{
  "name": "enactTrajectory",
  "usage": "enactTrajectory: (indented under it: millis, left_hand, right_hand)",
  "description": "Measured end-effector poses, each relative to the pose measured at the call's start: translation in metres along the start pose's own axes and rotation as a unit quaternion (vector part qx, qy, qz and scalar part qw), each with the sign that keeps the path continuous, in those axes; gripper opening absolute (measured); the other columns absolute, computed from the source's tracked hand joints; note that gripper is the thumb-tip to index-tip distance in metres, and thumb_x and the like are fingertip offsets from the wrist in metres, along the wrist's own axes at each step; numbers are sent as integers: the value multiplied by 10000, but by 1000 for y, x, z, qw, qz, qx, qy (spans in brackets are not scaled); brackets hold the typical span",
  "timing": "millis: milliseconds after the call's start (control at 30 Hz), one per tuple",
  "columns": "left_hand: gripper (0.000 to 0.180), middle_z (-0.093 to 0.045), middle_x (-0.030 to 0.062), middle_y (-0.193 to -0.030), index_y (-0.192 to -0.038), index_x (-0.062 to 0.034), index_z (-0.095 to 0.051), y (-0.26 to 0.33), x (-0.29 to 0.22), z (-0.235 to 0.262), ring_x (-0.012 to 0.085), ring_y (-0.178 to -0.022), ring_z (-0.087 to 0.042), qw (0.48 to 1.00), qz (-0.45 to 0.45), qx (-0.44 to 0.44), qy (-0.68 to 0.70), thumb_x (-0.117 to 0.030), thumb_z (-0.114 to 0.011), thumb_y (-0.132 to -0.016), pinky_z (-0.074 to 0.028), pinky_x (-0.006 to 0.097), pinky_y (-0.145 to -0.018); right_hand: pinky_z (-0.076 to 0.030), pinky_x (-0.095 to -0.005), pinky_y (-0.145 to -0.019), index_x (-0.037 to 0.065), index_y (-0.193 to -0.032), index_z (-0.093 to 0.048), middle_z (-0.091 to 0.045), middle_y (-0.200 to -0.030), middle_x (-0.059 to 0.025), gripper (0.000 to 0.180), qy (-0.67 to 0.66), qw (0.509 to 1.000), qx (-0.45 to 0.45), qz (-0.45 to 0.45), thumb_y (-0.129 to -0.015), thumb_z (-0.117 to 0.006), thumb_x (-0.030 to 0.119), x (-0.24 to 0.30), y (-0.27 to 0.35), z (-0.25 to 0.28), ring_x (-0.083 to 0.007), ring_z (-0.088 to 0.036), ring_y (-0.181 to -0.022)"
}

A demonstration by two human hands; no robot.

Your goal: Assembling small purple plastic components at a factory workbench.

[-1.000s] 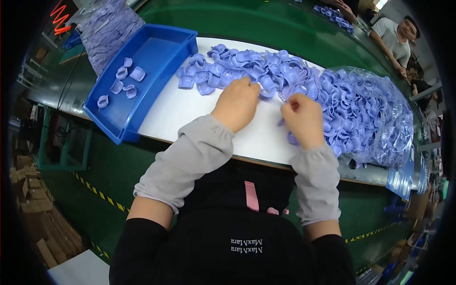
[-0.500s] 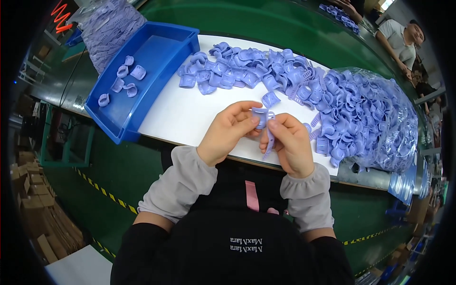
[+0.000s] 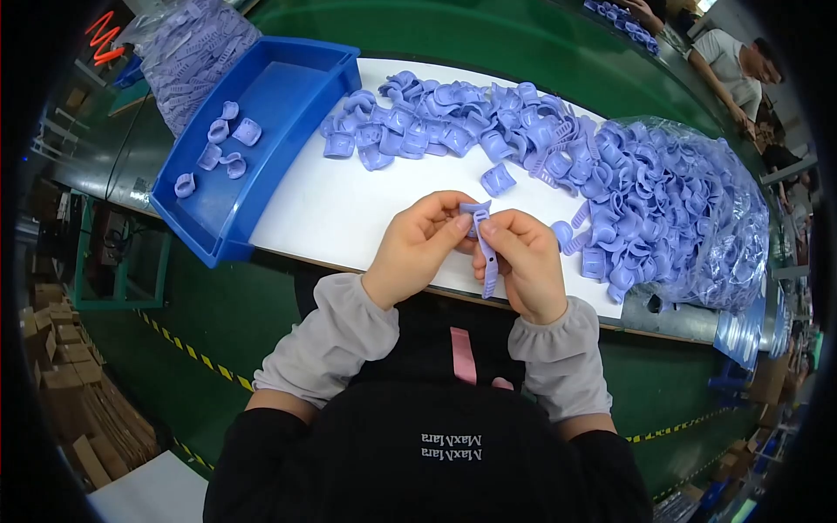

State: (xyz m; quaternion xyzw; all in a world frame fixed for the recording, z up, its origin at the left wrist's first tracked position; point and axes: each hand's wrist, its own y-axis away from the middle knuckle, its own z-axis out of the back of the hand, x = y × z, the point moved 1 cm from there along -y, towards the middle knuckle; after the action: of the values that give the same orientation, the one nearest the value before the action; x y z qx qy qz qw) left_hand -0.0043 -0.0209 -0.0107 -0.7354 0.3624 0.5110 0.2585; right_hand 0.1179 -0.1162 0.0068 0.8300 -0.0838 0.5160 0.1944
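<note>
Above the near edge of the white work surface, my two hands meet at one purple piece. My left hand (image 3: 417, 247) is closed, thumb and fingers pinching a curved purple plastic band (image 3: 473, 208), mostly covered by the fingertips. A slotted purple strap (image 3: 489, 272) hangs down from the same spot, pinched by my closed right hand (image 3: 528, 261). Whether strap and band are joined cannot be made out. Just beyond my fingers lies a single curved purple piece (image 3: 498, 179).
A blue tray (image 3: 301, 131) at the left holds several purple bands. Loose purple pieces (image 3: 418, 122) are heaped along the far side. At the right, more spill from a clear plastic bag (image 3: 728, 209). Another full bag (image 3: 196, 61) stands behind the tray. A person (image 3: 732, 70) sits far right.
The strap has turned, now hanging straighter with its slotted face showing. My right hand has shifted slightly left, and both hands still pinch the pieces.
</note>
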Motion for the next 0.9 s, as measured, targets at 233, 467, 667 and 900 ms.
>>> enactTrajectory:
  millis: [233, 467, 667, 900]
  left_hand:
    - [224, -615, 108, -984, -1131, 58, -511, 2, 1, -3, 149, -862, -612, 1000, -30, 2, -3, -46, -505, -934, -514, 282, -772]
    - [204, -610, 91, -987, -1093, 59, -541, 0, -3, -6, 137, -895, -614, 1000, -18, 17, -9, -72, -516, -938, -511, 271, -819]
    - [189, -631, 113, -953, -991, 71, -592, 0, -13, -2, 157, -879, -623, 999, 35, 16, -18, -100, -565, -915, -522, 306, -820]
    - [101, -614, 100, -1026, -929, 57, -606, 1, -34, 3, 144, -907, -602, 992, 87, 64, -70, -8, -610, -851, -507, 283, -819]
  right_hand:
    - [-457, -247, -500, -5, -855, -560, -585, -654, -80, 135, -21, 1000, 7, 7, -909, -551, 118, -1, 0, 4, -136, -552, -535]
    - [-449, -244, -497, 0, -840, -556, -578, -647, -77, 117, -18, 1000, 10, 5, -901, -550, 99, 2, 0, 9, -135, -547, -531]
    - [-433, -227, -504, 3, -868, -567, -587, -666, -57, 90, 57, 998, 32, 4, -894, -569, 89, 7, 6, 13, -107, -549, -557]
    - [-444, -213, -538, 0, -915, -550, -600, -738, -53, 95, 108, 989, 95, -12, -911, -577, 91, 7, 14, 11, -89, -559, -608]
